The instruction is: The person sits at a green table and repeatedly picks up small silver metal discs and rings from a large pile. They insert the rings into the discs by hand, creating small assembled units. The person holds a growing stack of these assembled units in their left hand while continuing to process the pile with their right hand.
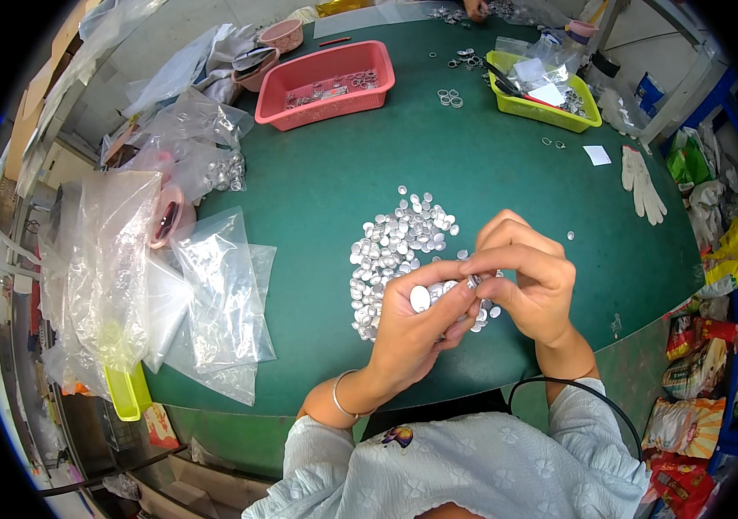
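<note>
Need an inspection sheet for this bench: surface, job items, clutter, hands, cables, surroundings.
Surface: green table, round-edged.
Job's things: pile of small silver discs; one silver disc in the left hand.
Clutter: clear plastic bags, red basket, yellow-green basket, white glove.
Grippers: left hand cups discs; right hand pinches a small piece at the left fingertips.
Cables: black cable looping by the right forearm.
Surroundings: packaged goods at right; another person's hand at the far edge.

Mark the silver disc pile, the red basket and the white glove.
silver disc pile [396,238], head view, middle of the heap above the hands.
red basket [275,108], head view, its near left rim.
white glove [641,182], head view, palm, right of the table.
</note>
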{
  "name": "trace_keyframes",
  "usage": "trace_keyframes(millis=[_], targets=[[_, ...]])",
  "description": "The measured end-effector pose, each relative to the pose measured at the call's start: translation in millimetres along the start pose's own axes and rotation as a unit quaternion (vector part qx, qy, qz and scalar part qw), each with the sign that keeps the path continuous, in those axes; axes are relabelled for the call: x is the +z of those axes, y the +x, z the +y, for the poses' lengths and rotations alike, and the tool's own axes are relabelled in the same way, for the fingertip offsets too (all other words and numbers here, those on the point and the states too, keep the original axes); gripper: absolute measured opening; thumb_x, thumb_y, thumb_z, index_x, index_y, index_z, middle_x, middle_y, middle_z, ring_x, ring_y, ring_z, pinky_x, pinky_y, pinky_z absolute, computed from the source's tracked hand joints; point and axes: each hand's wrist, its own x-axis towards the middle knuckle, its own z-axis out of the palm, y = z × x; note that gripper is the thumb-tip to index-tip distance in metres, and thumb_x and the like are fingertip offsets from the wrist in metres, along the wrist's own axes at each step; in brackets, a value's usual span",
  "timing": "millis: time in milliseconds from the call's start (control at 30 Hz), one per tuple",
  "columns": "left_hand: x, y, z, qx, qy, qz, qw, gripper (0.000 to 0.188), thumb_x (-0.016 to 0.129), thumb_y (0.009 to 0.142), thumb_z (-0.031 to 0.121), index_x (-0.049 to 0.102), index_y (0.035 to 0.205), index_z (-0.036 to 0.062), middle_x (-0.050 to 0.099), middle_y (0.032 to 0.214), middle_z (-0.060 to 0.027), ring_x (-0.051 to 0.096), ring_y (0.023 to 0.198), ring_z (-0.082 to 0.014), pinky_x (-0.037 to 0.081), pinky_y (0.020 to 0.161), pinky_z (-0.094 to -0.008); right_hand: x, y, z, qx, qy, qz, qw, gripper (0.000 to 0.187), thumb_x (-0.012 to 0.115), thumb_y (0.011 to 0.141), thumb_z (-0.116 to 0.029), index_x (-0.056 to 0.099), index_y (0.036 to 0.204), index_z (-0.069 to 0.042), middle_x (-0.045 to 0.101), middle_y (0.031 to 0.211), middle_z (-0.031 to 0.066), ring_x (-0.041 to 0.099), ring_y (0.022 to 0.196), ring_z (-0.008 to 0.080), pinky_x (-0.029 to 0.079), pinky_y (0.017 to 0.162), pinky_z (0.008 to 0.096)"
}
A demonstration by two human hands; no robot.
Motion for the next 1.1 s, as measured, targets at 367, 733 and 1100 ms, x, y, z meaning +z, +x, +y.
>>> trace_keyframes(millis=[367, 733, 1100], targets=[[-4.8, -0.1, -1.8, -0.01, -0.009, -0.022, 1.0, 0.019, 0.052, 0.087, 0.008, 0.055, 0.103, -0.0012, 0.052, 0.07, -0.0037, 0.039, 0.051, -0.0043, 0.025, 0.038, -0.0168, -1.3, 0.0, 0.8, -0.027, -0.018, -0.007, 0.999, 0.021, 0.07, 0.063, -0.006, 0.063, 0.081, 0.003, 0.055, 0.068, 0.0077, 0.049, 0.063, 0.0186, 0.039, 0.058, 0.0287], [-4.1, -1.0, -2.0, -0.026, -0.028, -0.045, 0.998, 0.015, 0.051, 0.087, 0.008, 0.055, 0.098, -0.0006, 0.052, 0.071, -0.0042, 0.039, 0.051, -0.0045, 0.023, 0.039, -0.0166, 2.1, -4.5, 0.2, 0.01, 0.004, 0.011, 1.0, 0.018, 0.069, 0.068, -0.006, 0.058, 0.079, 0.002, 0.055, 0.07, 0.0079, 0.049, 0.061, 0.0171, 0.039, 0.06, 0.0281], [-1.6, -3.6, 2.6, -0.028, -0.011, -0.051, 0.998, 0.015, 0.051, 0.087, 0.009, 0.055, 0.098, -0.0013, 0.05, 0.07, -0.0026, 0.037, 0.05, -0.0042, 0.023, 0.039, -0.0171, -1.7, 0.1, -4.7, -0.022, -0.002, -0.019, 1.0, 0.021, 0.069, 0.064, -0.005, 0.06, 0.082, 0.003, 0.053, 0.067, 0.0072, 0.049, 0.062, 0.0178, 0.038, 0.06, 0.0285]])
